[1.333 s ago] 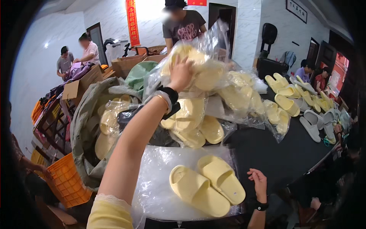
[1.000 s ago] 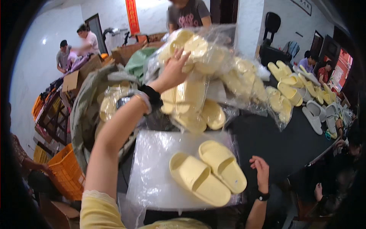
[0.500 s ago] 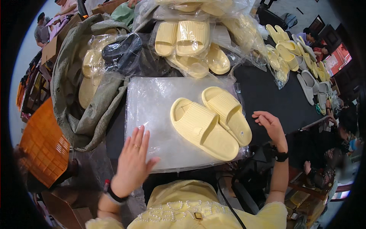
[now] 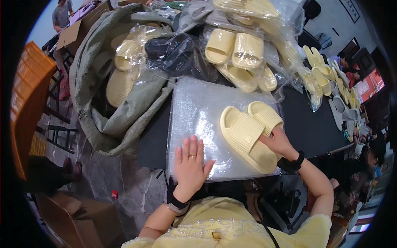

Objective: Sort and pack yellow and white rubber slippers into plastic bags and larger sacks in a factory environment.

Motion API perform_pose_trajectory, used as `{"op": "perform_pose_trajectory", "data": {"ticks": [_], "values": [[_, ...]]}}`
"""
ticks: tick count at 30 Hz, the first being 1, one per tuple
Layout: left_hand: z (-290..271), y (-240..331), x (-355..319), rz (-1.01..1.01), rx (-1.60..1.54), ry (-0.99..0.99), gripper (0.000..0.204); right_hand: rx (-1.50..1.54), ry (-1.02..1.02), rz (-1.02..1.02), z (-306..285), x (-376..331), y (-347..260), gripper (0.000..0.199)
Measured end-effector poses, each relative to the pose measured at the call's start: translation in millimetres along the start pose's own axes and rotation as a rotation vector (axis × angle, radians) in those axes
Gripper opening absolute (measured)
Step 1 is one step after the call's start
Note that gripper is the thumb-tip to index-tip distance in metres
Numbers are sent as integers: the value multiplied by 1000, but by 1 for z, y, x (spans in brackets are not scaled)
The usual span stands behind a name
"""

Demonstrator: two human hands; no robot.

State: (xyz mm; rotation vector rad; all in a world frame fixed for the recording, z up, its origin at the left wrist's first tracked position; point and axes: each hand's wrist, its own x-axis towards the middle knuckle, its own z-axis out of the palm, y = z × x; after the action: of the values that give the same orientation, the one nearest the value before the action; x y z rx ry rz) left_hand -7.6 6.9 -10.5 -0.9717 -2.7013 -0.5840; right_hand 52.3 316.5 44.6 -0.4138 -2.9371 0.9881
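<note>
A pair of pale yellow slide slippers [image 4: 244, 130] lies slanted on a stack of clear plastic bags [image 4: 194, 103]. My right hand [image 4: 279, 142] grips the pair near the middle, the thumb over the nearer slipper and the other fingers partly hidden at the farther one's strap opening. Flat on the near left part of the bags rests my left hand [image 4: 190, 163], its fingers stretched out and a ring on one of them.
Bagged yellow slippers [image 4: 233, 49] are heaped behind the bags. To the left, an open grey-green sack [image 4: 93, 120] holds more slippers. Loose yellow and grey slippers [image 4: 339, 109] line the dark table [image 4: 304, 124] at right. A cardboard box [image 4: 89, 215] stands lower left.
My right hand has moved in from the right and taken hold of the slipper pair. The left hand has come down onto the bags. The whole view has shifted, showing more floor at left.
</note>
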Motion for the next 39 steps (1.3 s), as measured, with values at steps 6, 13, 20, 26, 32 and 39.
{"op": "perform_pose_trajectory", "data": {"ticks": [6, 13, 20, 26, 32, 39], "values": [[2, -1, 1, -12, -92, 66, 60, 102, -87, 127, -16, 14, -22, 34], [-2, -1, -12, 314, -352, 47, 47, 305, -403, -8, -34, 11, -106, 39], [37, -7, -46, 218, -558, 5, 46, 10, -571, -521, 72, 41, -132, 36], [-3, 0, -10, 344, -341, -162, 44, -28, -223, -217, 74, 91, -108, 34], [-2, -3, -12, 274, -278, -164, 37, -68, -197, 56, 46, 51, -117, 41], [-5, 14, -4, 273, -227, -232, 55, -115, 27, 296, -2, 9, -15, 48]]}}
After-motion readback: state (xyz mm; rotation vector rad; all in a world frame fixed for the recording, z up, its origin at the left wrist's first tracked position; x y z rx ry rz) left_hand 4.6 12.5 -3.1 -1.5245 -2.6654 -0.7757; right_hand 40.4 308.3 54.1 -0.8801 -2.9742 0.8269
